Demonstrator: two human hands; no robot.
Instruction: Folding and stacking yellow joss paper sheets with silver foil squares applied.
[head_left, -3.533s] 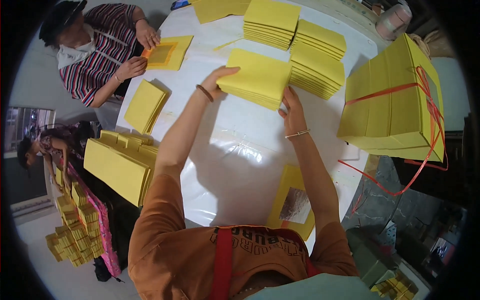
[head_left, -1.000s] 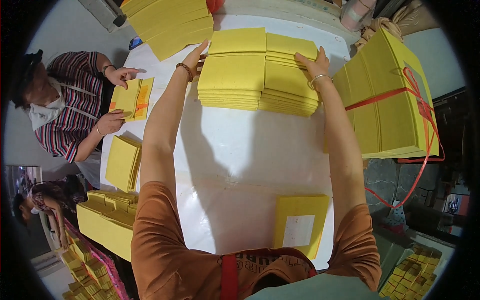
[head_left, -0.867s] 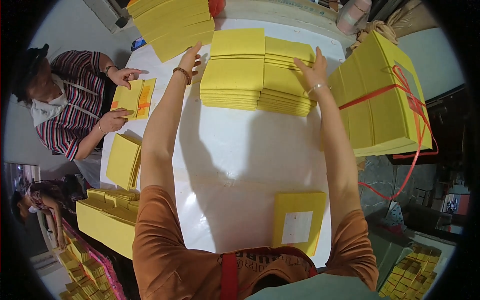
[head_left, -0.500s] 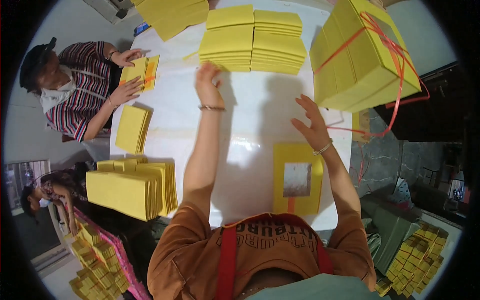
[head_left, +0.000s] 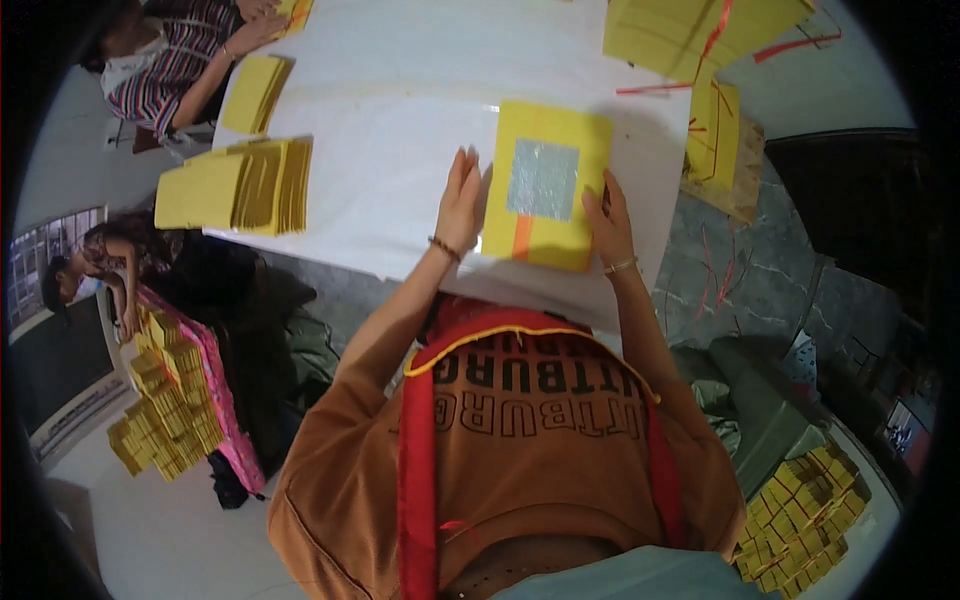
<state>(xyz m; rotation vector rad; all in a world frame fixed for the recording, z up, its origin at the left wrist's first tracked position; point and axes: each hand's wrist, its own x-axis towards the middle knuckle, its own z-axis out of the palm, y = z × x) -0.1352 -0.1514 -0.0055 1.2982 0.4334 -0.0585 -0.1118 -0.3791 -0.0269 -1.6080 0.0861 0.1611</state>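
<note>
In front of me on the white table [head_left: 390, 130] lies a flat yellow paper sheet or thin stack [head_left: 545, 125], with a shiny silver square and an orange strip below it. My left hand [head_left: 461, 205] stands beside its left edge, fingers stretched out, holding nothing; whether it touches the paper is unclear. At the right edge is my right hand [head_left: 609, 218], its thumb over the paper's margin and its fingers extended along the side. No firm grip shows there.
Folded yellow bundles [head_left: 232, 190] stand at the table's left edge, near another person's hand [head_left: 258, 32]. A big yellow block [head_left: 690, 35] with red string sits far right. Another person [head_left: 110, 255] is at a heap of yellow bundles [head_left: 165, 400]; more bundles [head_left: 805, 515] lie lower right.
My view has shifted, so the table appears higher. Both hands have drawn back from the far side of the table to either side of the yellow paper with the silver square.
</note>
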